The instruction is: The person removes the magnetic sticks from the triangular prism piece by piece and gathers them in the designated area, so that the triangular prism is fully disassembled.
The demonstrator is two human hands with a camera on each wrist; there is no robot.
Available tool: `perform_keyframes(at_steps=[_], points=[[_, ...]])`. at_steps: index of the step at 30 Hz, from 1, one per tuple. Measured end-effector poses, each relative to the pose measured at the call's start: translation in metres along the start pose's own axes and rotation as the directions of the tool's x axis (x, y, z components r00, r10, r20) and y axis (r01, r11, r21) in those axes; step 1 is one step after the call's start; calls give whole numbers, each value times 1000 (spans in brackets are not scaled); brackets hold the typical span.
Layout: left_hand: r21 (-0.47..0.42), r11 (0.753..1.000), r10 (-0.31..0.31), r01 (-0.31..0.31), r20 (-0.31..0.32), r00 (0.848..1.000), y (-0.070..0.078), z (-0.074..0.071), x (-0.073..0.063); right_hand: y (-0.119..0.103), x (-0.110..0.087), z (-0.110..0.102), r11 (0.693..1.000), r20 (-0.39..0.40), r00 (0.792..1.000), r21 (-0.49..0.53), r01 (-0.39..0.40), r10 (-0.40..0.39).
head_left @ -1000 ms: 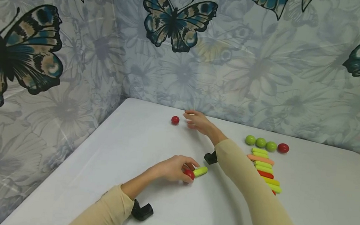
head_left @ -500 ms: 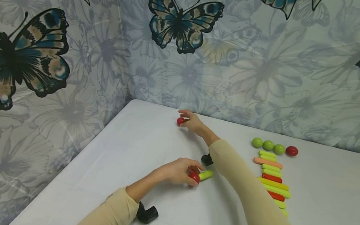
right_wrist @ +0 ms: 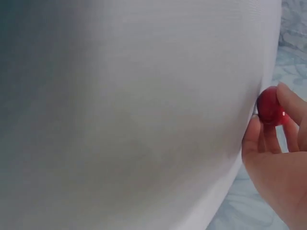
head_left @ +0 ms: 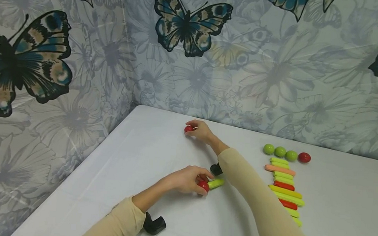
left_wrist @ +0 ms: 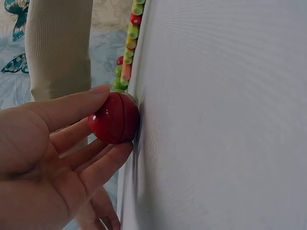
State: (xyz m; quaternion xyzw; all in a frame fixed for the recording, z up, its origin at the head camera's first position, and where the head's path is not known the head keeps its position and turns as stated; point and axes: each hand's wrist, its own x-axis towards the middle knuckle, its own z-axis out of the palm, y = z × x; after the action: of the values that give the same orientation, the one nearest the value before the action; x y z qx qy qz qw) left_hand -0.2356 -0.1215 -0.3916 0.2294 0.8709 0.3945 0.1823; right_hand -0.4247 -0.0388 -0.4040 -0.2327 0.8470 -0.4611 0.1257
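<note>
My left hand (head_left: 184,178) grips a red ball (head_left: 203,186) between thumb and fingers at the middle of the table. In the left wrist view a seam runs round this glossy ball (left_wrist: 111,120). Just right of it lies a short yellow-green stick (head_left: 216,183), near the left fingertips. Far back on the table, my right hand (head_left: 203,131) holds a smaller-looking red ball (head_left: 188,129) between thumb and fingers. The right wrist view has that second ball (right_wrist: 269,106) in the fingers, close to the white surface.
To the right, three green balls (head_left: 280,151) and a red ball (head_left: 304,157) form a row. Below them several sticks (head_left: 283,185) in yellow-green, orange, red and yellow lie stacked side by side, partly behind the right sleeve (head_left: 253,188). A patterned wall (head_left: 198,82) borders the white table (head_left: 134,140).
My right hand has moved left to the far red ball and taken hold of it. The left hand keeps its grip on the nearer ball. The head view has shifted slightly.
</note>
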Motion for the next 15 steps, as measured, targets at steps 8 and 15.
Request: perform_keyframes(at_steps=[8,15], points=[[18,999,-47,47,-3,999,3,-1,0,13,-19,-30,966,7,996,245,-83,84],[-2,998,-70,70,-16,997,1,3,2,24,-42,-66,878,59,987,451,-159,148]])
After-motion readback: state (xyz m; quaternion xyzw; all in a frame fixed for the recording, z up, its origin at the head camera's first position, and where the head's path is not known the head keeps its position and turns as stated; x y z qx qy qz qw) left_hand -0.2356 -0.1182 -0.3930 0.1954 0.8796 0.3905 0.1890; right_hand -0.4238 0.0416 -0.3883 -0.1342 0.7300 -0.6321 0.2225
